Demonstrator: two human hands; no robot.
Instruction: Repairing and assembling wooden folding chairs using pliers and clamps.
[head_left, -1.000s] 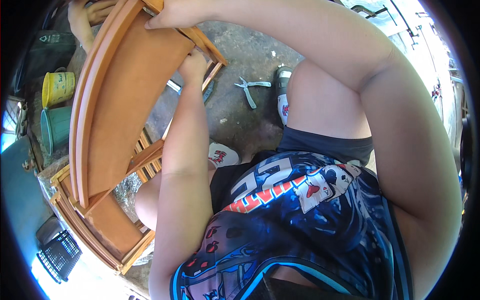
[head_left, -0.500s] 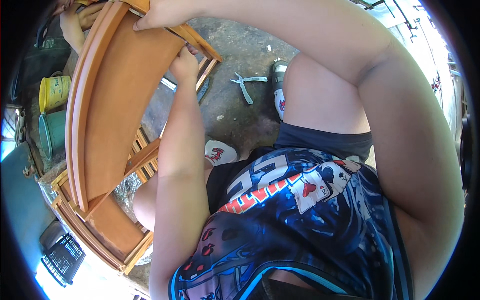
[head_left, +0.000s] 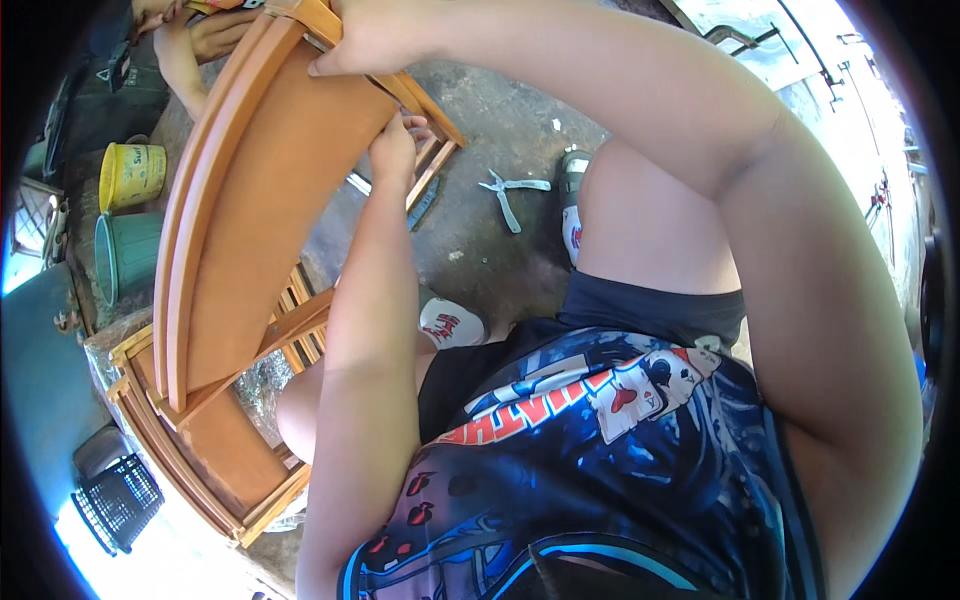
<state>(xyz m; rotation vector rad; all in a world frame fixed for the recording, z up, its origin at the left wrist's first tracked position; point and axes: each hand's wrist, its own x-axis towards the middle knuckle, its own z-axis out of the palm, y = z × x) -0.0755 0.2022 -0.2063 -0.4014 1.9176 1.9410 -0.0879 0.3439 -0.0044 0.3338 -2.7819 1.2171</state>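
A curved, orange-brown wooden furniture piece (head_left: pixel 275 200) with a smooth panel and a raised rail along its outer edge stands tilted on the left. My right hand (head_left: pixel 375 38) grips its upper end, thumb on the panel face and the other fingers hidden over the end. Below it, my left hand (head_left: pixel 396 155) is at the panel's inner edge with its fingers curled; whether they pinch something small there cannot be made out. Beneath the piece's lower end lies a similar wooden piece (head_left: pixel 225 450) with a brown panel.
On the dark floor lie pliers (head_left: pixel 510 195), right of my left hand. A yellow bucket (head_left: pixel 132 177), a green bucket (head_left: pixel 128 255) and a black plastic crate (head_left: pixel 118 503) line the left side. Another person's arm (head_left: pixel 180 65) shows at the top left. A clamp (head_left: pixel 735 38) is at the top right.
The whole view has shifted, so most things appear slightly right and lower. My right hand keeps its grip on the upper end; the left stays at the inner edge, its fingers showing more.
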